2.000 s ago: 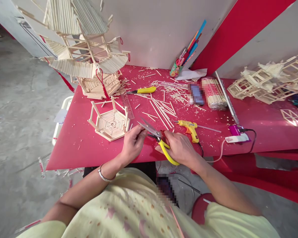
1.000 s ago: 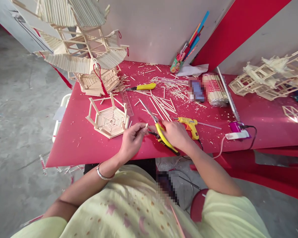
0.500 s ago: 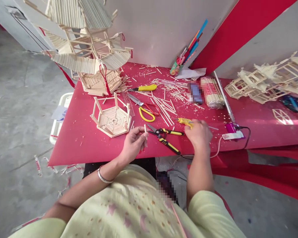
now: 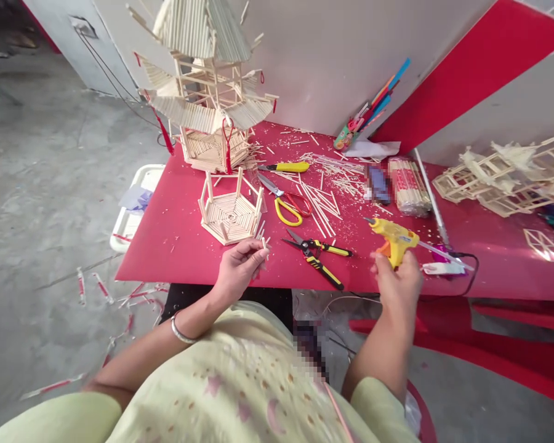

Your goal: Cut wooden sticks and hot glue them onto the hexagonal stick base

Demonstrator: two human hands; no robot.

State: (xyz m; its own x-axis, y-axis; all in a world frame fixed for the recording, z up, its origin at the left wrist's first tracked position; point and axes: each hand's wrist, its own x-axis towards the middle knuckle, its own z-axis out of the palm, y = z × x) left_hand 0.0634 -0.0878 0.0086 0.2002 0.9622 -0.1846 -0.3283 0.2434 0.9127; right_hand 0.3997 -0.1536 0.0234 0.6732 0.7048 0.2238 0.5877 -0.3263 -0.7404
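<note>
My left hand [image 4: 242, 266] is closed, pinching a short wooden stick [image 4: 264, 247] between thumb and fingers near the table's front edge. Just beyond it lies a hexagonal stick base [image 4: 233, 220] with short posts standing at its corners. My right hand [image 4: 398, 282] grips a yellow hot glue gun [image 4: 397, 239] by its handle, lifted above the table, nozzle pointing left and a clear glue stick [image 4: 445, 255] poking out at the back. Between the hands rest black-and-yellow pruning shears [image 4: 311, 249] with their blades apart.
A tall stick pagoda [image 4: 212, 111] stands at the back left. Scissors [image 4: 286, 206], a yellow utility knife [image 4: 290, 167] and loose sticks [image 4: 321, 206] lie mid-table. Further right are a phone [image 4: 378, 184], a stick pack [image 4: 409, 184], a pen cup [image 4: 346, 136] and another stick model [image 4: 503, 172].
My right hand has raised the glue gun off the table and moved it right, turning it into fuller view. My left hand still holds the stick. The camera view has shifted.
</note>
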